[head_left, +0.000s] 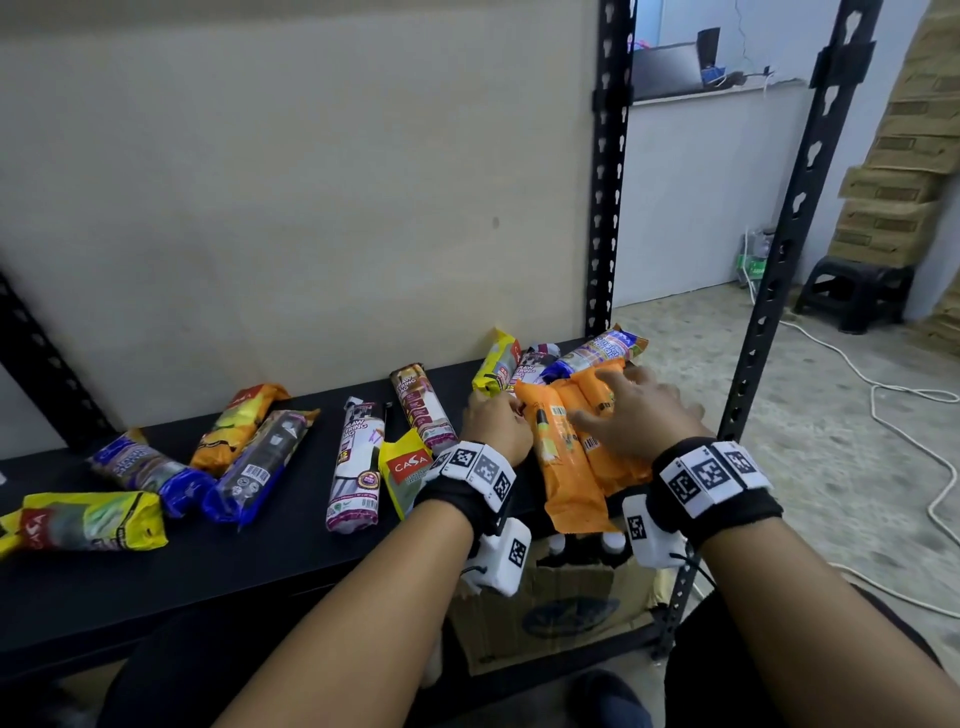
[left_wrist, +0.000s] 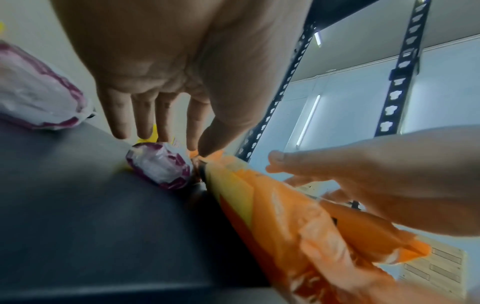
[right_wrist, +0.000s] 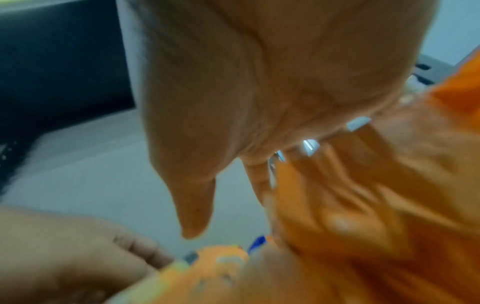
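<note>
Three orange packets (head_left: 558, 457) lie side by side at the right end of the black shelf (head_left: 208, 571), their near ends hanging over its front edge. My left hand (head_left: 496, 423) is at the far left corner of the leftmost one. In the left wrist view its thumb and forefinger (left_wrist: 198, 151) pinch that packet's end seam (left_wrist: 272, 216). My right hand (head_left: 631, 410) lies spread over the other orange packets with straight fingers, also seen in the left wrist view (left_wrist: 376, 174). The right wrist view is blurred, showing palm (right_wrist: 246, 102) over orange wrap (right_wrist: 363, 226).
Several more packets are scattered along the shelf: yellow (head_left: 496, 366), blue-white (head_left: 597, 353), brown (head_left: 421, 405), purple-white (head_left: 356, 462), and others to the left (head_left: 140, 467). Black rack posts (head_left: 795, 234) stand at the right. A cardboard box (head_left: 561, 608) sits below.
</note>
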